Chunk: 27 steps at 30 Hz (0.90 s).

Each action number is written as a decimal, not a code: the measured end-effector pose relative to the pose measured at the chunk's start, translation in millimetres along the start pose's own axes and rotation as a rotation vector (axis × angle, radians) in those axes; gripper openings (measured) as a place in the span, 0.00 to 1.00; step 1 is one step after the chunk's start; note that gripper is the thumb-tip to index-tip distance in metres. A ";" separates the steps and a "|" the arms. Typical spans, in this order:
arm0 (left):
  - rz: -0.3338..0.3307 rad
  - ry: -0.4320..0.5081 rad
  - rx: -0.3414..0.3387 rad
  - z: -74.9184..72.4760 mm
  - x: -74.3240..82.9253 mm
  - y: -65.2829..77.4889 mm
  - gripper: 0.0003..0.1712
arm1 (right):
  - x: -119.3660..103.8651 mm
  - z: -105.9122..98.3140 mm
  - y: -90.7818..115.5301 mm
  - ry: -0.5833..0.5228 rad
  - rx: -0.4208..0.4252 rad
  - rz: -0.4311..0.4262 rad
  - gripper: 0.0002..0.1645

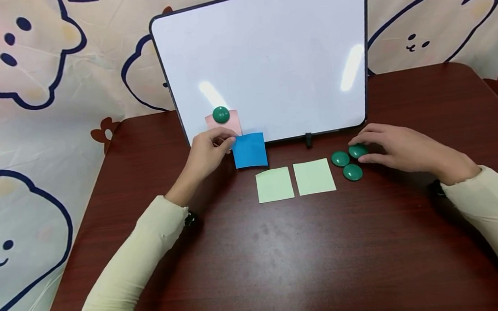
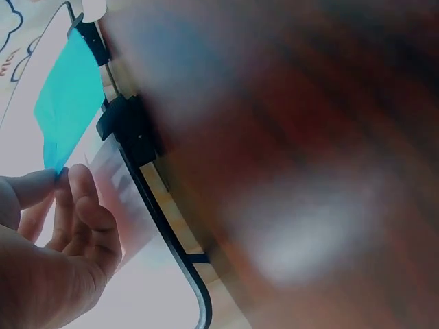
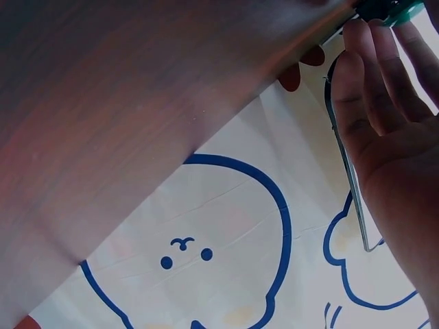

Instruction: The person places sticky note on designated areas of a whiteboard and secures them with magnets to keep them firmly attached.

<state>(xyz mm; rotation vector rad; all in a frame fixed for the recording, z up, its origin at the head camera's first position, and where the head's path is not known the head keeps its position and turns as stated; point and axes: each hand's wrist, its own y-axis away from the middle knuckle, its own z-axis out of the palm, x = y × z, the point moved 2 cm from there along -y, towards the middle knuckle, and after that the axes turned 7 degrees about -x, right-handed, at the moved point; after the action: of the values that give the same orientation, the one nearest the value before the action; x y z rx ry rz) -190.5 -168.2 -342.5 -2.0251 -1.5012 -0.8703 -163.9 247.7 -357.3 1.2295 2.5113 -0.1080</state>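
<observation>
My left hand pinches the left edge of a blue paper note between thumb and fingertips. The note hangs in front of the whiteboard's lower edge; in the left wrist view the same blue sheet slants up from the fingertips. Just above that hand, a pink note lies against the whiteboard under a round green magnet. My right hand has thumb and fingers around another green magnet on the table. In the right wrist view, a green edge shows at its fingertips.
Two pale green notes lie side by side on the dark wooden table. Two more green magnets are close to the right hand. A black clip supports the board's bottom edge. Patterned cloth hangs behind.
</observation>
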 end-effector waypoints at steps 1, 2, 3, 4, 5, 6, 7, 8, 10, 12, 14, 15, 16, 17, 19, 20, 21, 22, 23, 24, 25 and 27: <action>0.004 -0.001 0.003 -0.1 0.5 -0.7 0.12 | -0.1 -0.2 0.1 -0.003 0.000 0.000 0.21; 0.010 -0.005 0.006 -0.1 1.2 -1.6 0.12 | -0.3 -0.4 0.2 -0.004 -0.001 0.001 0.22; 0.015 -0.007 0.008 -0.1 1.7 -2.6 0.12 | -0.1 -0.3 0.2 -0.003 -0.002 0.002 0.22; 0.021 -0.012 0.010 0.0 2.2 -3.6 0.13 | 0.0 -0.3 0.2 -0.004 -0.003 0.004 0.22; 0.023 -0.019 0.013 0.0 2.6 -4.7 0.12 | 0.3 -0.2 0.1 -0.005 -0.003 0.007 0.22; 0.025 -0.022 0.015 0.1 3.0 -5.8 0.12 | 0.4 -0.2 0.1 -0.004 -0.004 0.008 0.22; 0.024 -0.025 0.018 0.1 3.4 -7.0 0.12 | 0.6 -0.1 0.0 -0.005 -0.006 0.012 0.22; 0.025 -0.029 0.020 0.1 4.1 -8.4 0.12 | 0.7 -0.1 -0.2 -0.006 -0.008 0.014 0.22; 0.024 -0.029 0.027 0.0 5.0 -11.2 0.12 | 0.9 0.0 -0.3 -0.010 -0.011 0.017 0.22; 0.025 -0.023 0.033 -0.3 6.2 -13.8 0.12 | 0.8 -0.2 -0.1 -0.012 -0.014 0.018 0.22; 0.030 -0.016 0.042 -0.7 7.2 -16.6 0.11 | 0.6 -0.4 0.0 -0.015 -0.018 0.019 0.22; 0.031 -0.011 0.046 -0.9 7.6 -17.8 0.11 | 0.4 -0.6 0.0 -0.015 -0.018 0.019 0.22; 0.031 -0.007 0.050 -1.1 8.1 -18.8 0.10 | 0.2 -0.9 0.0 -0.014 -0.018 0.019 0.22; 0.030 -0.003 0.053 -1.3 8.5 -19.6 0.10 | 0.1 -1.0 -0.2 -0.012 -0.018 0.018 0.22; 0.028 0.000 0.062 -1.3 9.0 -21.6 0.09 | 0.5 -1.2 -0.4 -0.005 -0.016 0.015 0.22; 0.027 0.000 0.065 -1.3 9.6 -22.4 0.09 | 0.7 -1.3 -0.5 -0.003 -0.015 0.014 0.22; 0.026 0.000 0.068 -1.4 10.2 -23.1 0.08 | 0.8 -1.5 -0.5 -0.001 -0.012 0.012 0.22; 0.025 -0.003 0.071 -1.7 10.9 -23.6 0.08 | 1.1 -1.5 -0.5 0.000 -0.011 0.011 0.22; 0.025 -0.006 0.073 -1.8 11.5 -24.3 0.09 | 1.4 -1.6 -0.5 0.001 -0.010 0.010 0.22; 0.024 -0.008 0.074 -2.1 12.3 -24.7 0.09 | 1.5 -1.6 -0.4 0.000 -0.010 0.010 0.22; 0.021 -0.010 0.073 -2.4 12.9 -25.2 0.09 | 1.7 -1.5 -0.3 -0.004 -0.013 0.011 0.21; 0.019 -0.017 0.071 -2.7 14.8 -25.8 0.09 | 2.0 -1.4 0.0 -0.009 -0.017 0.011 0.21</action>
<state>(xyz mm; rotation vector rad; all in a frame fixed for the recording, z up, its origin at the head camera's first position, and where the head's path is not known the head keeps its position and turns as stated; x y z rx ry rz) -212.8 -152.9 -329.9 -1.9971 -1.4985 -0.7825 -165.4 249.5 -356.7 1.2341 2.4925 -0.0894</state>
